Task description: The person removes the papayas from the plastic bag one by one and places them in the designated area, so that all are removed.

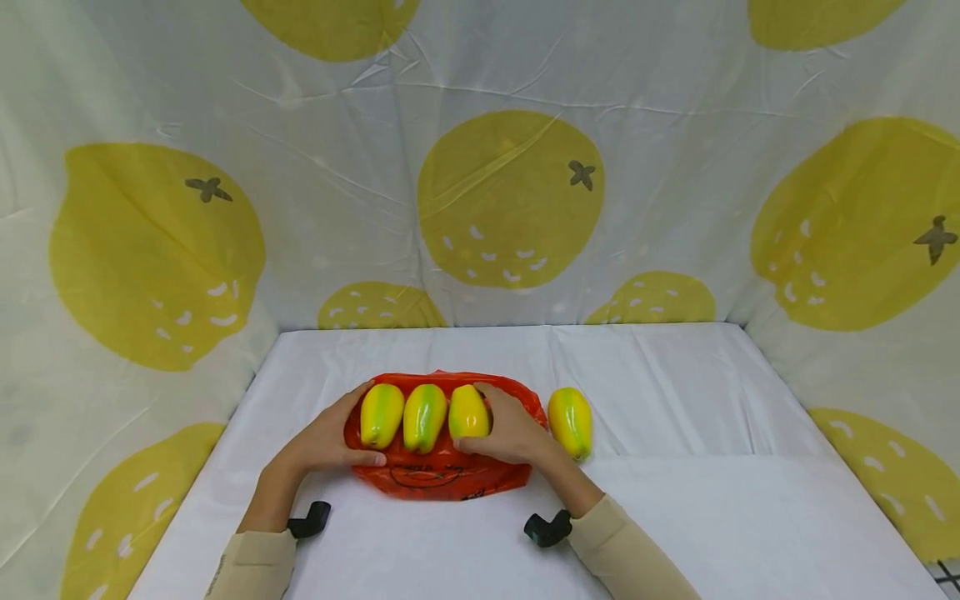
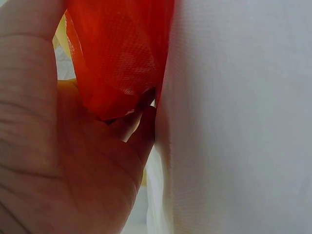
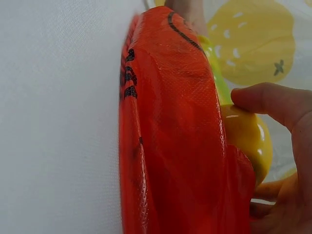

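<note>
Three glossy yellow-green papayas stand in a row within a red plastic bag (image 1: pixel 438 482), whose front bears black markings. My left hand (image 1: pixel 327 435) grips the bag's left end, thumb at the front rim near the leftmost papaya (image 1: pixel 382 415). In the left wrist view, the fingers curve around the red plastic. The middle papaya (image 1: pixel 424 418) sits between both hands, untouched. With thumb and fingers, my right hand (image 1: pixel 512 427) holds the rightmost papaya in the bag (image 1: pixel 468 412); in the right wrist view the thumb lies on that fruit (image 3: pixel 251 136). Its lower part is hidden by the bag.
Another papaya (image 1: pixel 570 422) lies on the white-covered table (image 1: pixel 712 517), just right of the bag and the right hand. A cloth printed with large lemons (image 1: pixel 510 200) hangs behind and along both sides. Black wrist devices (image 1: pixel 309 520) sit on both wrists.
</note>
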Tool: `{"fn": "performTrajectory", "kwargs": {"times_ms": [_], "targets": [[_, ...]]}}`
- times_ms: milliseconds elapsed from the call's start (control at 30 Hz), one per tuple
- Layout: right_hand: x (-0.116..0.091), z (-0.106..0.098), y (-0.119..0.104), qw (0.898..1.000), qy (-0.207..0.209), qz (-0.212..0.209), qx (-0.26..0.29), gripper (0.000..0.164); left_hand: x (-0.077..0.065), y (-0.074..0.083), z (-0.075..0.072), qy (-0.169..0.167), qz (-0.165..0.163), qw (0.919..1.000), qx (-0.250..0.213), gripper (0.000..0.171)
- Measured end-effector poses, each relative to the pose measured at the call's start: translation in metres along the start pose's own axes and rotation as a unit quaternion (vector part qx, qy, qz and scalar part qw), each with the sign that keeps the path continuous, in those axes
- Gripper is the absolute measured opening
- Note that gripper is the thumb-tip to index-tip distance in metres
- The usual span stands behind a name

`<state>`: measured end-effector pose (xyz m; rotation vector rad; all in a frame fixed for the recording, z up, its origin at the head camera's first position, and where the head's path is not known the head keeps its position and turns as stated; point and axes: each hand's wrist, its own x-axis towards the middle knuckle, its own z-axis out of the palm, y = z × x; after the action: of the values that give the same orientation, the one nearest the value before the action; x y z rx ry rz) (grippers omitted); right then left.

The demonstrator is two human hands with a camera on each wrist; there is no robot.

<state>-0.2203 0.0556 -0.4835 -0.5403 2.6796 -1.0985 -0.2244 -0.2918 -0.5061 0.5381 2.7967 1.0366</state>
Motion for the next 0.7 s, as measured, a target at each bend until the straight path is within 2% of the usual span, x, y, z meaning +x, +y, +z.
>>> {"fn": "performTrajectory", "kwargs": {"times_ms": [300, 433, 700], "targets": [[-0.005, -0.011, -0.004, 1.0, 0.012, -0.004, 0.009, 0.099, -0.001, -0.001, 0.0, 0.0, 0.002, 1.0, 0.005, 0.128], [-0.009, -0.016, -0.006, 1.0, 0.017, 0.0, 0.017, 0.096, 0.0, -0.001, 0.001, -0.002, -0.01, 0.9999, 0.003, 0.128], [-0.017, -0.024, -0.007, 0.999, 0.031, -0.01, 0.023, 0.091, 0.0, -0.002, 0.001, -0.001, -0.003, 1.0, 0.004, 0.126]]}}
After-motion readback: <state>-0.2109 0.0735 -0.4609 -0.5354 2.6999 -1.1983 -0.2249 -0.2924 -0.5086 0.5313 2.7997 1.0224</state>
